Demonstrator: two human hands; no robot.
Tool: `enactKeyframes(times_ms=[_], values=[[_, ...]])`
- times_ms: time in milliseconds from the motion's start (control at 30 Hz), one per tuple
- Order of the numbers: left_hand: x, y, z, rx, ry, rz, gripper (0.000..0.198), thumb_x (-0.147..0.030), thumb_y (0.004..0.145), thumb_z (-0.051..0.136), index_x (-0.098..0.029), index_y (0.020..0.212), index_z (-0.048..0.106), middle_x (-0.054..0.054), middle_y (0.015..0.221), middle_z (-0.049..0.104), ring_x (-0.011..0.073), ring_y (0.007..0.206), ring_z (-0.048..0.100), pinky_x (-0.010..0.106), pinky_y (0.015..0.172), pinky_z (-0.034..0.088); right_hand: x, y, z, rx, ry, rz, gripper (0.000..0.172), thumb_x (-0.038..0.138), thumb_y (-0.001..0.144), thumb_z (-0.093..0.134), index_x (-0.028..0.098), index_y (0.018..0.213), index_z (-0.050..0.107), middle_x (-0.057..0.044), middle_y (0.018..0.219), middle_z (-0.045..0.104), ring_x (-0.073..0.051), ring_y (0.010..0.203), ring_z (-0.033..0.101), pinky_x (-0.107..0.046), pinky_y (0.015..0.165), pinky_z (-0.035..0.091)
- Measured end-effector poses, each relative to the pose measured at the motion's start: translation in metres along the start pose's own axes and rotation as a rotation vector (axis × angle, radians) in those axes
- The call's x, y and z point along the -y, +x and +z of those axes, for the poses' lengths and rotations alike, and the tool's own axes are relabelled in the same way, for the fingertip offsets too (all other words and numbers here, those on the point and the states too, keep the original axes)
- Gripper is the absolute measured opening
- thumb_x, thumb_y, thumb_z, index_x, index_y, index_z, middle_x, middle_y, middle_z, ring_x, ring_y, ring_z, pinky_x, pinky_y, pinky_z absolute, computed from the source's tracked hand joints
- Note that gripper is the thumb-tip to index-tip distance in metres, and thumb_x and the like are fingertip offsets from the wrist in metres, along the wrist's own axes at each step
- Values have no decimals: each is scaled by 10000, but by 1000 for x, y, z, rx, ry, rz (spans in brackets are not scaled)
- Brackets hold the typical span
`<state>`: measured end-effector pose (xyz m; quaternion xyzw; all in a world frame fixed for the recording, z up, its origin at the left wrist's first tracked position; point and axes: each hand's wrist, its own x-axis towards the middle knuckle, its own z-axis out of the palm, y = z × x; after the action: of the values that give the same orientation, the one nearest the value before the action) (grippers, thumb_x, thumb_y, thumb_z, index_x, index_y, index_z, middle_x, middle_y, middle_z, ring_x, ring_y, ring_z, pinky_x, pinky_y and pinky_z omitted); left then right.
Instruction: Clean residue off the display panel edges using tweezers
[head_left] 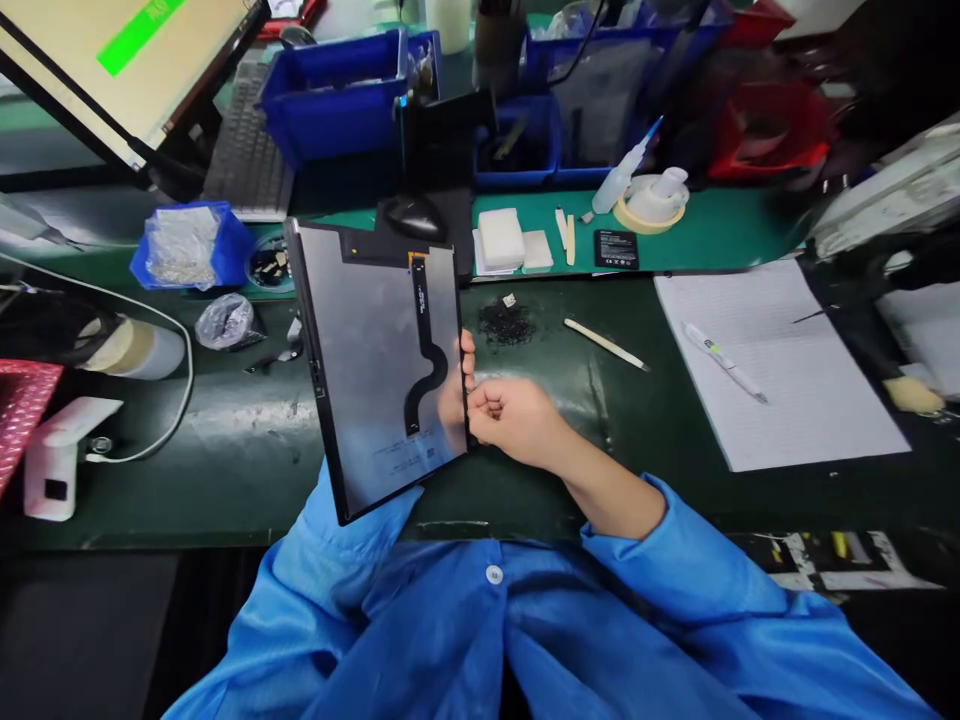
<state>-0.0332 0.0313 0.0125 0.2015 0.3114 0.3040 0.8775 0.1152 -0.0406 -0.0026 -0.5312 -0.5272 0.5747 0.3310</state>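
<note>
A tablet display panel (367, 360) stands tilted above the dark bench, its silvery back toward me, with a black flex cable (422, 340) curving down it. My right hand (510, 415) grips the panel's right edge, fingers curled round it. My left hand is hidden behind the panel; only its blue sleeve (322, 560) shows below the lower left corner.
A thin cream pry stick (604, 343) and a small black heap of debris (506, 322) lie right of the panel. A lined notebook (780, 370) with a pen (724, 362) sits further right. Blue bins (337, 95), a keyboard (244, 150), a mouse (412, 215), a white foam block (501, 238) and a tape roll (651, 205) stand behind.
</note>
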Motion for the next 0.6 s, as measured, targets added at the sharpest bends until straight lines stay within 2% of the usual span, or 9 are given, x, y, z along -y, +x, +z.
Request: enactKeyframes(times_ms=[100,200,300,500,600], values=[[1,8,-2,-19,4,-82,448,-606,800,399,-177,902,484,25,655,499,124,526,478,263,539,408,-1,-1,1,-9,-44,-13,64,227,655,576,201,615,533,43,535,533,-91,495,458,-235,492,325],[-5,2,3,22,-9,-158,389,-542,802,413,-176,906,493,41,698,518,134,564,511,267,550,429,-1,-2,1,-26,-68,-15,84,240,660,577,205,604,526,39,528,534,-95,497,449,-237,487,311],[-6,-2,7,-8,-77,-125,347,-493,839,381,-173,908,498,38,688,498,116,562,494,240,548,402,-1,-2,1,-51,-111,-31,87,251,666,581,207,605,537,33,529,536,-100,504,443,-242,488,312],[-2,-2,9,-61,-64,-64,419,-548,842,332,-170,893,506,54,683,512,139,568,482,276,552,405,-2,-4,4,-82,-147,-17,100,240,666,594,211,601,523,41,533,499,-94,496,398,-246,486,303],[-5,-5,12,-89,-77,-101,395,-510,876,311,-173,893,516,51,683,506,131,592,478,265,581,402,-1,-5,6,-120,-183,-24,97,235,670,598,211,604,531,44,533,476,-97,504,385,-250,487,304]])
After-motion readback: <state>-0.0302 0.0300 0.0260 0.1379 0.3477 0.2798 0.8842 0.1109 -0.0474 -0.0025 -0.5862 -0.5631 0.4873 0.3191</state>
